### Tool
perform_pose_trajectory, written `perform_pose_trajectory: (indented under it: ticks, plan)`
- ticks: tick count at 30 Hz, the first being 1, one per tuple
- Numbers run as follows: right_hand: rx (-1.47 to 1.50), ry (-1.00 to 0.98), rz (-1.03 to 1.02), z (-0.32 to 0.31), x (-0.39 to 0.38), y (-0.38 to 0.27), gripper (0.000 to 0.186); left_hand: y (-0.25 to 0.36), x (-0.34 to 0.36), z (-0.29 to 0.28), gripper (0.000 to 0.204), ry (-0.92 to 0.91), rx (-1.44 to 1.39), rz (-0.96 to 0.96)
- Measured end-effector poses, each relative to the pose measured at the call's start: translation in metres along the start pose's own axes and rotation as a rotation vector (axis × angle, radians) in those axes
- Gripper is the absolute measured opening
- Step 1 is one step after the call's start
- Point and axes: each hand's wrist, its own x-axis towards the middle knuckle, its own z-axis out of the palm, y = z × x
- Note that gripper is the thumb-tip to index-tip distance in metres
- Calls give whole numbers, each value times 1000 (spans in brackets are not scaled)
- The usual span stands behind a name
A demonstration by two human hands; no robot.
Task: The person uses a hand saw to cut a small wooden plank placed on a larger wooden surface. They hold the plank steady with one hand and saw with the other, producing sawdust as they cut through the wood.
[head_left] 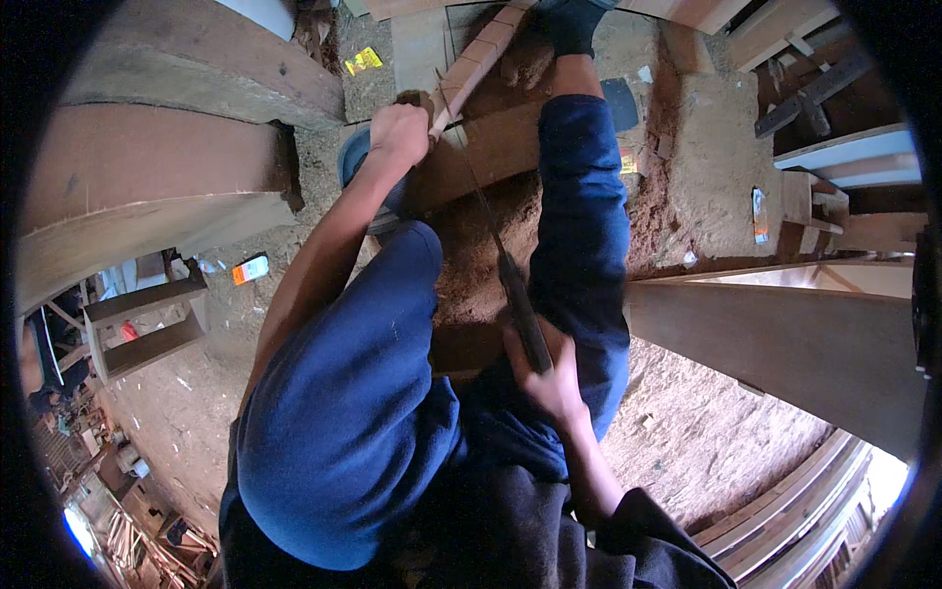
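Note:
A handsaw (525, 314) with a dark handle and a long thin blade slants up and away from my right hand (548, 378), whose fingers are wrapped round the handle. Its blade crosses the near end of a pale wooden strip (478, 61) that has dark lines drawn across it. My left hand (400, 133) is closed at that near end, left of the blade; its fingertips are partly hidden. Under the strip lies a thick wooden block (500, 147). My foot (574, 27), in a dark sock and footwear, is by the strip's far end.
Big timber planks (167, 187) stand at the left, and a wide board (775, 344) at the right. Behind my left hand sits a blue-grey round container (353, 157). Sawdust and wrappers litter the dirt floor (687, 412). A small wooden frame (147, 329) lies left.

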Motion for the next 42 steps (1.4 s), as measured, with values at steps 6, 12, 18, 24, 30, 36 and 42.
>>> perform_pose_trajectory:
  ticks: [6,12,18,24,30,36,42]
  plan:
    - [-27,29,28,3,-19,-6,13,4,3,3,20,44,-25,-4]
    - [169,3,-29,18,10,5,10,-2,-3,11,20,105,19,12]
    - [75,15,56,14,-21,12,10,5,-3,-1,21,45,-13,-14]
    - [159,-13,125,15,1,9,10,5,-4,-4,21,15,17,-7]
    - [65,1,117,-3,-30,-4,15,6,-7,-11,20,25,-45,18]
    - [103,-53,77,6,-2,0,13,-1,-2,8,18,69,63,-5]
    - [29,-52,131,-9,-38,-1,15,2,-7,0,17,60,36,-21]
